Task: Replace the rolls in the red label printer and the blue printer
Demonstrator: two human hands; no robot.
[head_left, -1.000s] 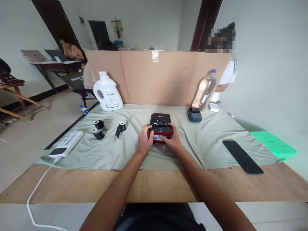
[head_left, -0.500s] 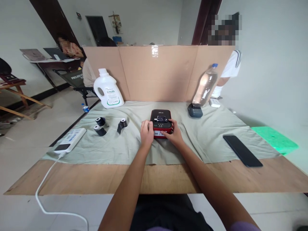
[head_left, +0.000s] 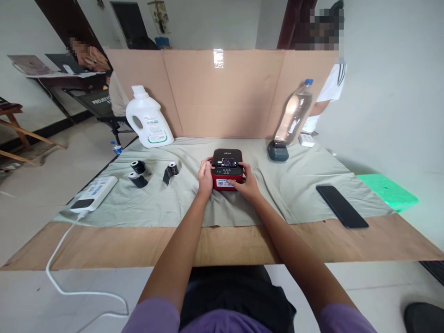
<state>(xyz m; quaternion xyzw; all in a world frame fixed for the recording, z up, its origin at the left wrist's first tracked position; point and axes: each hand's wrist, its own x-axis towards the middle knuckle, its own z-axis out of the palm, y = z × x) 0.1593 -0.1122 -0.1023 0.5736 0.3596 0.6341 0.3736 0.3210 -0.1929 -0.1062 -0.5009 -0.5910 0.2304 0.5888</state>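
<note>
A small red and black label printer sits on the grey-green cloth in the middle of the table. My left hand grips its left side with the fingers curled round the edge. My right hand clasps its right side, thumb lying across the front face. Three black label rolls lie on the cloth to the left of my hands.
A white detergent jug and a clear water bottle stand before a cardboard screen. A small dark printer, a black phone and a white power bank with its cable lie around. Two other people are behind the screen.
Both hands stay on the red and black printer. The camera has pulled back and tilted, so the table sits higher in view and my purple sleeves now show.
</note>
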